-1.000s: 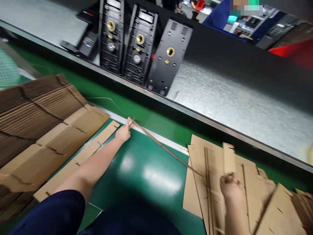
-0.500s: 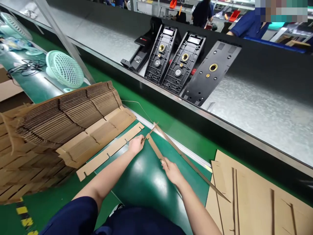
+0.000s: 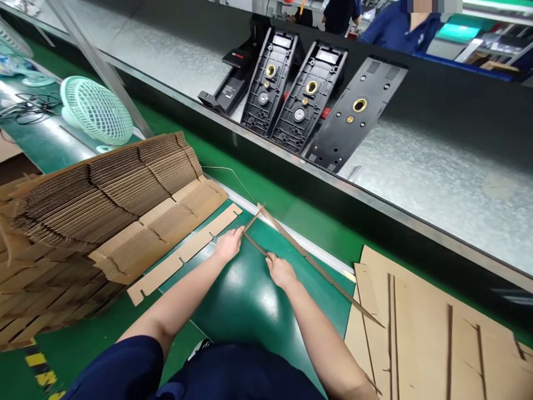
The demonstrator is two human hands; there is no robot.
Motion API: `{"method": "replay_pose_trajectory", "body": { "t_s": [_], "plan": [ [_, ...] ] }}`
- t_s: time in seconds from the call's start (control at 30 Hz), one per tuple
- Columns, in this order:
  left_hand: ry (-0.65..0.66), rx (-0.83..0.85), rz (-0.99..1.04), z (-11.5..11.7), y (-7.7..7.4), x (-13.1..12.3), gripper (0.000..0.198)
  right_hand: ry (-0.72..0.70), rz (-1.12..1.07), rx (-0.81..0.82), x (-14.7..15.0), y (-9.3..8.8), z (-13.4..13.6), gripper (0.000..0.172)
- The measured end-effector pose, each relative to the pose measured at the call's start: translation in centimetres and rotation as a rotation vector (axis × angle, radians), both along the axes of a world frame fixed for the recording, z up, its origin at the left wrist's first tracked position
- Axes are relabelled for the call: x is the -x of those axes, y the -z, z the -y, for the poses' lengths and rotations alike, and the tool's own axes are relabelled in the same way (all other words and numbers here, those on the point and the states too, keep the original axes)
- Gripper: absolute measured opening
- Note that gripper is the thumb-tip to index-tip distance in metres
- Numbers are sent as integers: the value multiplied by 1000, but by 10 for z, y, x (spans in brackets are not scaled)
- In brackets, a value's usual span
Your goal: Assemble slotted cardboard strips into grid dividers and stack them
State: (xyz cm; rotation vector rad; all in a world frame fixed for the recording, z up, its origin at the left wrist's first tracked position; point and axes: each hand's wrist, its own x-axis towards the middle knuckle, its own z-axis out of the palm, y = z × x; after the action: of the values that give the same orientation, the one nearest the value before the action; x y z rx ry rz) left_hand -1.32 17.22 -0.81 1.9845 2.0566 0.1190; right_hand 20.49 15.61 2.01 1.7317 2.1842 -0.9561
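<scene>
Strip of cardboard (image 3: 255,244) is pinched in your right hand (image 3: 282,271); its other end meets the second strip (image 3: 254,218), which your left hand (image 3: 229,244) grips (both hands are closed), above the green table (image 3: 250,311). Farther stand three black panels (image 3: 307,103).

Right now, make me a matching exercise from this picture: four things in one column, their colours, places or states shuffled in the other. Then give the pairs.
Column one
1. Right hand
2. Fan
3. Slotted strip
4. Striped tape

Column two
A. Pale green
B. Yellow and black
C. Gripping a thin cardboard piece
D. Lying beside the cardboard stack

Pairs: 1-C, 2-A, 3-D, 4-B
</scene>
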Motion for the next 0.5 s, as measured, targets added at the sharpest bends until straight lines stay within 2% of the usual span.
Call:
{"method": "replay_pose_trajectory", "body": {
  "t_s": [0.1, 0.17, 0.23, 0.33, 0.4, 0.43, 0.5],
  "plan": [
    [34, 50, -70, 6, 2, 2, 55, 48, -37, -79, -8, -5, 13, 46],
    [51, 75, -129, 11, 3, 2, 60, 104, -135, -190, -34, -9, 23, 46],
    [65, 81, -168, 13, 4, 2, 65, 259, -192, -342, -83, -14, 34, 45],
    [101, 100, -166, 14, 2, -1, 70, 728, -23, -529, -186, -19, 63, 48],
    [107, 107, -149, 16, -4, -4, 69, 1049, 198, -480, -256, -17, 91, 56],
    [94, 100, -139, 19, -7, -5, 69, 1167, 318, -374, -285, -13, 105, 66],
    [49, 68, -123, 27, -12, -4, 68, 1257, 437, -154, -328, 1, 134, 85]
  ]
}}
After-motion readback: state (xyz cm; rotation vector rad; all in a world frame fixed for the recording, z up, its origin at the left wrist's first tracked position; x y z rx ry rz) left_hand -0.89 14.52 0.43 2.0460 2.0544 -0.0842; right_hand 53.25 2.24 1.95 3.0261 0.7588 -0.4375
